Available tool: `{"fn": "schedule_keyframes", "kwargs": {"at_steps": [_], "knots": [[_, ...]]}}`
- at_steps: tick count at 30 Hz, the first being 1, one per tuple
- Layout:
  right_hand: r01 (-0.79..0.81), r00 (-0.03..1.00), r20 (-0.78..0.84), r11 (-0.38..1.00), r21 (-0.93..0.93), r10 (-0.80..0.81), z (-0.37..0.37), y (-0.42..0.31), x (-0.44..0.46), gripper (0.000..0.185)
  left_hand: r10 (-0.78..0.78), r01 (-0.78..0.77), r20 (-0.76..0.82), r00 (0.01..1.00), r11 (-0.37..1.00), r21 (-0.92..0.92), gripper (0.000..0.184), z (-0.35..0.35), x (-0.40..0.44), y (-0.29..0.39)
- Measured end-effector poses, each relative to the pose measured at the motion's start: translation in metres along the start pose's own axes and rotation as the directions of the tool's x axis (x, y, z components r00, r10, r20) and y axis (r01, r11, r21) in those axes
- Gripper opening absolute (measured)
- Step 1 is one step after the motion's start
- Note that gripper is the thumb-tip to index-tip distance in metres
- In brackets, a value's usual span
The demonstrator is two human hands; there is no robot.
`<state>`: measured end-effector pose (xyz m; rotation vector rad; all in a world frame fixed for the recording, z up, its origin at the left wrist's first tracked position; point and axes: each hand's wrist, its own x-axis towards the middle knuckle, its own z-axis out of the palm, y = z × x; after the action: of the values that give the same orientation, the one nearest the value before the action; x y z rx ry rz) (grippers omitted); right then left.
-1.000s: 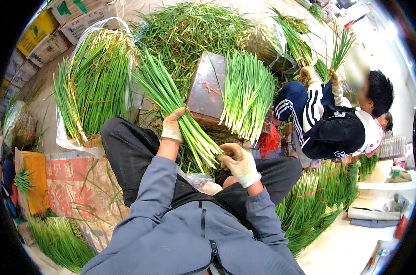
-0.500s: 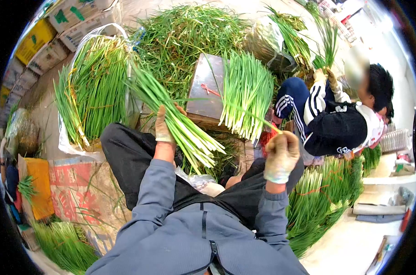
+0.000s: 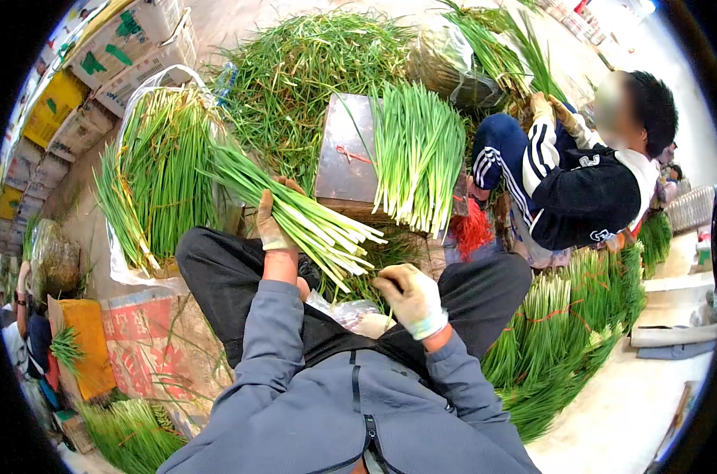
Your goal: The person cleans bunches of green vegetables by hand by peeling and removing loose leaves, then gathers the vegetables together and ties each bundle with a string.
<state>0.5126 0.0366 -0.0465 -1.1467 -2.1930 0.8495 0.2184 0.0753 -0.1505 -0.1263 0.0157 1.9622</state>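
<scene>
My left hand, in a pale work glove, is wrapped round a loose bunch of garlic chives. Its white stem ends point toward my right, and the green leaves trail up to the left. My right hand, also gloved, is just below the stem ends with its fingers curled together. A thin pale strand shows beneath those fingers, but what they grip is unclear. Beyond my hands, trimmed chives lie on a wooden box beside a red tie.
A white bag of chives stands at left. Behind the box is a heap of loose leaves. Red ties hang at the box's right, near a seated co-worker handling chives. Tied bundles stand at right; crates are stacked upper left.
My right hand has moved down and left, from over my right knee to the stem ends. The single chive stalk it held is no longer plainly visible. My left hand keeps its bunch.
</scene>
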Motion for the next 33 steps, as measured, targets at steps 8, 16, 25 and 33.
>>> {"fn": "schedule_keyframes", "kwargs": {"at_steps": [8,16,25,33], "knots": [[0.068,0.993,-0.091,0.990,-0.124,-0.080,0.022,-0.015,0.024,0.020,0.034,-0.029,-0.057,0.998,0.996,0.088,0.033,-0.010,0.001,0.000],[-0.125,0.989,-0.077,0.992,0.004,0.125,0.018,-0.016,0.022,0.027,0.031,-0.027,-0.047,0.998,0.996,0.080,0.038,0.007,0.004,0.006],[-0.023,0.988,-0.153,0.998,0.051,0.031,0.028,-0.008,0.037,0.012,0.027,-0.033,0.024,0.999,0.945,0.327,0.043,0.063,0.003,-0.006],[-0.266,0.855,0.253,0.803,-0.533,0.452,0.031,0.094,0.003,0.022,0.034,-0.080,0.138,0.990,0.936,0.344,0.044,0.078,0.010,0.022]]}}
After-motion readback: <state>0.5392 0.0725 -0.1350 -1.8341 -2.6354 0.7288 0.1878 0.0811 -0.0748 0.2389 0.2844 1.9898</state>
